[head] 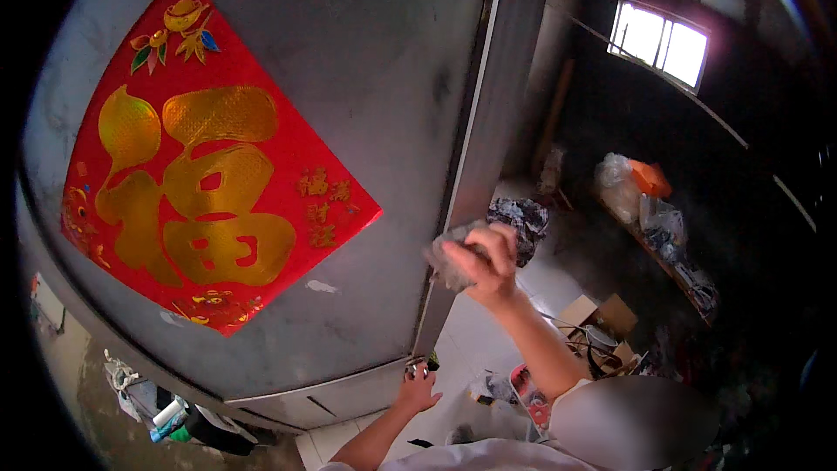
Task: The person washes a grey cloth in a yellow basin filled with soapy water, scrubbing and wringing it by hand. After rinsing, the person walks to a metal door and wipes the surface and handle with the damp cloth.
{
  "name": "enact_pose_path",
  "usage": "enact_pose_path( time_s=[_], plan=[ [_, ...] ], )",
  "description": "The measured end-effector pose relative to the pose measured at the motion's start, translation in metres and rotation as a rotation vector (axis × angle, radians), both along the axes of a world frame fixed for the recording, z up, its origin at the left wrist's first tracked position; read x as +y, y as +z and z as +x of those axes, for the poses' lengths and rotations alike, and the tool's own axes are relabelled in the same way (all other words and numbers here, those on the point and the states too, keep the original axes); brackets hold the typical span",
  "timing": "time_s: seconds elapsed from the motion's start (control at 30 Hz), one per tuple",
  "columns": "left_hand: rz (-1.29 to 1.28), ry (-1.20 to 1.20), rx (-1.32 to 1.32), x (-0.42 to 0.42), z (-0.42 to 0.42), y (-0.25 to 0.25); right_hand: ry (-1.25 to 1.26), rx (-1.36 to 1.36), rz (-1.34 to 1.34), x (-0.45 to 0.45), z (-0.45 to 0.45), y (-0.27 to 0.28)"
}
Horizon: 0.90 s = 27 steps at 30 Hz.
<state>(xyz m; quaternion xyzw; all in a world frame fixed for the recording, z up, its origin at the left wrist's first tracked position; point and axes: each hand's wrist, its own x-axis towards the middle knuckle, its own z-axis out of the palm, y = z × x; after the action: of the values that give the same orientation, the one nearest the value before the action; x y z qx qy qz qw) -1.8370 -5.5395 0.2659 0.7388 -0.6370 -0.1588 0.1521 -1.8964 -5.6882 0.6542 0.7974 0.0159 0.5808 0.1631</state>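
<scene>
A grey metal door (366,111) fills the left and middle of the view, bearing a red paper diamond (144,163) with gold characters. My right hand (490,255) holds a crumpled grey cloth (454,258), partly blurred, against or close to the door's right edge. Lower down, my left hand (418,389) has its fingers at a small metal fitting (414,366), probably the door's handle or lock, near the lower corner; the fingers partly hide it, so their hold on it is unclear.
Open cardboard boxes (614,317) with mixed items stand on the tiled floor to the right. Farther back, plastic bags (624,190) lie on a long ledge below a bright window (659,44). A dark patterned bundle (523,216) is behind my right hand. At lower left lies a heap of bags (140,399).
</scene>
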Motion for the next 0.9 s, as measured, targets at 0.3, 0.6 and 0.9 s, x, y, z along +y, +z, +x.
enact_pose_path(
  time_s=[0.3,0.6,0.9],
  plan=[
    [0.020,-0.011,0.003,-0.010,0.004,0.011,-0.033,-0.067,-0.033,-0.011,0.005,0.173],
    [0.061,-0.003,0.034,-0.028,0.024,-0.015,-0.010,-0.152,-0.147,-0.016,0.023,0.261],
    [0.019,0.001,-0.009,-0.047,0.053,-0.023,0.068,-0.060,-0.205,-0.066,0.041,0.133]
  ],
)
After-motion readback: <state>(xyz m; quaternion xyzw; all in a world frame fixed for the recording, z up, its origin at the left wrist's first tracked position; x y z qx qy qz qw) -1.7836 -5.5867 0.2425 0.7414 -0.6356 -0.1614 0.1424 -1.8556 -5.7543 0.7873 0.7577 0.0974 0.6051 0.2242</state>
